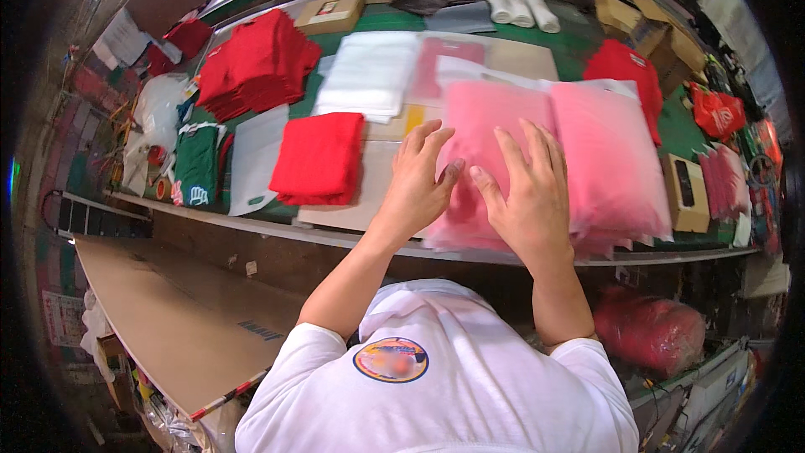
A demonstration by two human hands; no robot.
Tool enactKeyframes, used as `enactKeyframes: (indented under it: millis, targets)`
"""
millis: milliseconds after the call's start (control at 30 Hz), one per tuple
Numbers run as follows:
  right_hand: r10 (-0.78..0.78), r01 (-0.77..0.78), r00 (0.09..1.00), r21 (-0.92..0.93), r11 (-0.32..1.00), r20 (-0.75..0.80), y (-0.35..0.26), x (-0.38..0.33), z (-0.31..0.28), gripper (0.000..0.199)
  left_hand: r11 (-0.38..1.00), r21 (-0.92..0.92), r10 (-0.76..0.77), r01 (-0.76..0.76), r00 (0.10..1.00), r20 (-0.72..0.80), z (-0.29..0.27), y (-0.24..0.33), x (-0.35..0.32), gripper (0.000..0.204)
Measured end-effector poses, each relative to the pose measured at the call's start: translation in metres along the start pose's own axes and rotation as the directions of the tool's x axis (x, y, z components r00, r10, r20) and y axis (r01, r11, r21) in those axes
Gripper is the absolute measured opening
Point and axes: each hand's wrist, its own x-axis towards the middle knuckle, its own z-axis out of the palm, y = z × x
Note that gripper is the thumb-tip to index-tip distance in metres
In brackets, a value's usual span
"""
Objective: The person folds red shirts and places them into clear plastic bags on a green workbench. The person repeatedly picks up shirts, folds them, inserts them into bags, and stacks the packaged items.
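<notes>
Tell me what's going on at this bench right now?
A person in a white shirt presses both hands flat on a pink bagged garment at the front edge of the green table. The left hand and right hand lie side by side on it, fingers spread. A stack of similar pink bags sits just to the right, a folded red shirt to the left.

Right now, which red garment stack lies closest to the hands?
The single folded red garment, just beside the left hand. The taller red stack sits farther back-left; another red garment lies back-right.
</notes>
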Motion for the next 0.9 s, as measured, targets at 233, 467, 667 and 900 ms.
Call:
enactKeyframes:
  millis: [233,467,667,900]
  targets:
    - [0.000,-0.004,0.997,0.047,0.999,0.079,-0.144,0.033,0.113,0.055,0.993,0.081,-0.081,0.080,0.997,0.006,-0.122,-0.149,-0.033,0.047]
    - [0.147,-0.196,0.925,0.111,0.974,0.350,-0.234,0.045,0.285,0.060,0.929,0.275,-0.266,0.248,0.964,0.026,-0.205,-0.322,-0.074,0.053]
    - [0.442,-0.512,0.822,0.127,0.849,0.359,-0.221,0.034,0.395,0.075,0.851,-0.065,-0.522,0.522,0.853,0.011,-0.187,-0.456,-0.093,0.059]
    - [0.572,-0.796,0.589,0.285,0.534,0.571,-0.179,0.033,0.434,0.099,0.701,-0.099,-0.695,0.707,0.707,0.127,-0.157,-0.480,-0.079,0.066]
